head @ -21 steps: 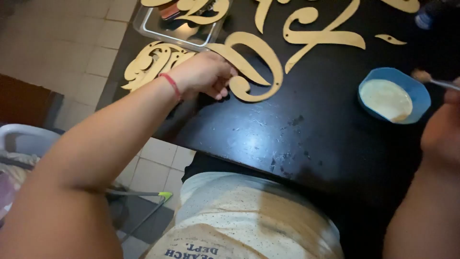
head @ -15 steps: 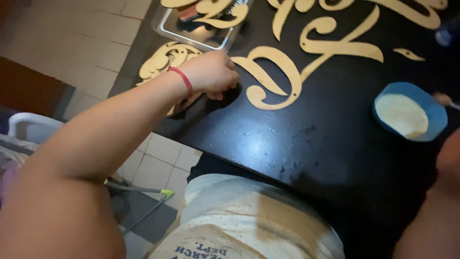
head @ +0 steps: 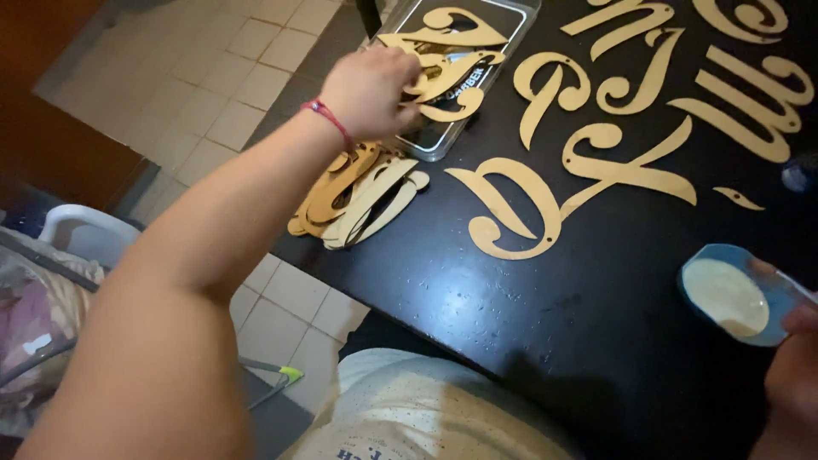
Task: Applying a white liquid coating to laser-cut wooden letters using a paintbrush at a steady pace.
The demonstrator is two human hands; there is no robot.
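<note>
Black table (head: pixel 545 307): wooden cutouts (head: pixel 511 209), tray (head: pixel 511 21), bowl (head: pixel 733 294).

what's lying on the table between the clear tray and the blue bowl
In the head view, flat tan cut-out letters lie on the black table between the clear tray and the blue bowl.

So the flat tan wooden curly cutouts (head: pixel 447 72) are piled loosely in a clear plastic tray (head: pixel 443 140), right under the left hand's (head: pixel 368 89) fingertips. Another stack of the same swirly wood pieces (head: pixel 358 194) sits just below the wrist, at the table edge.
</note>
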